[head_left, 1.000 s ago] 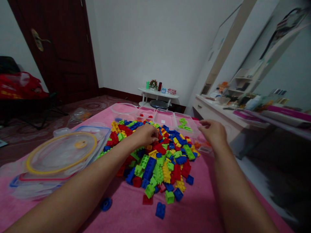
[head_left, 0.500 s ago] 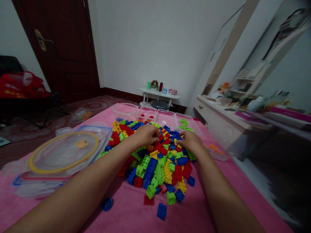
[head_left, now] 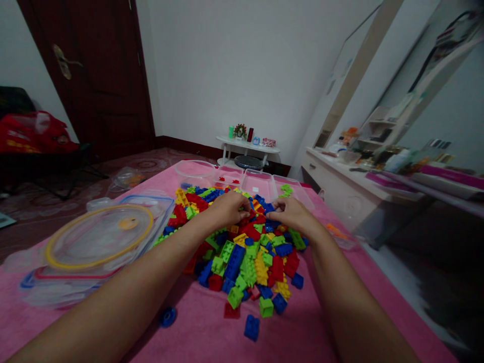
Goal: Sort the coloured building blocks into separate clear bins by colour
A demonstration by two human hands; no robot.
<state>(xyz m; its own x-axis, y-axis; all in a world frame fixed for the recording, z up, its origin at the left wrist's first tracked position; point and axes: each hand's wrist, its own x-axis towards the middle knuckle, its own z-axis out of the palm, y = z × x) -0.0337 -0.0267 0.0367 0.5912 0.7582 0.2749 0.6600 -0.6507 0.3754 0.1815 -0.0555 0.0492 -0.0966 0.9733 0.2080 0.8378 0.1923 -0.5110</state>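
A heap of red, blue, yellow and green toy bricks (head_left: 249, 252) lies on a pink cloth (head_left: 204, 333). My left hand (head_left: 229, 207) rests on the far part of the heap with its fingers curled into the bricks. My right hand (head_left: 291, 214) is beside it, fingers pinched on small bricks at the top of the heap. What each hand grips is too small to make out. The two hands nearly touch.
Clear plastic trays (head_left: 260, 182) stand behind the heap, one with green bricks (head_left: 286, 189), one with red bits. Stacked clear lids (head_left: 98, 237) lie at the left. A blue brick (head_left: 251, 326) and a blue wheel (head_left: 167, 316) lie loose in front. A white dresser (head_left: 340, 186) stands at the right.
My right hand came in from the right edge of the cloth onto the heap, then slid left and up toward my left hand. My left hand has stayed on the heap.
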